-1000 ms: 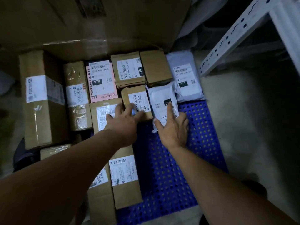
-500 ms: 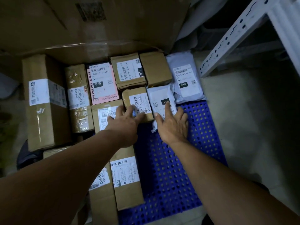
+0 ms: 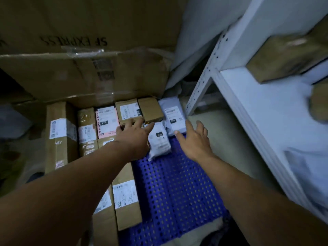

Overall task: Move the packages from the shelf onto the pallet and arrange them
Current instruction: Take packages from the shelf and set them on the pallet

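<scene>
Head: empty hands point(image 3: 135, 139) point(image 3: 194, 142) splayed over packages point(image 3: 159, 140)

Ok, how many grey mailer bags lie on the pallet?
2: one bag at the back right corner, the other in front, between left hand and right hand. Others may be hidden.

**A parcel depot's sorting corner**

Barcode-labelled cardboard boxes point(image 3: 61, 132) and grey mailer bags point(image 3: 173, 112) lie packed on a blue perforated plastic pallet point(image 3: 174, 189) on a bare pale floor point(image 3: 225, 135). A large carton point(image 3: 74, 29) printed "SF EXPRESS" stands behind them; a white slotted-steel shelf point(image 3: 262, 103) beside holds more boxes.
</scene>
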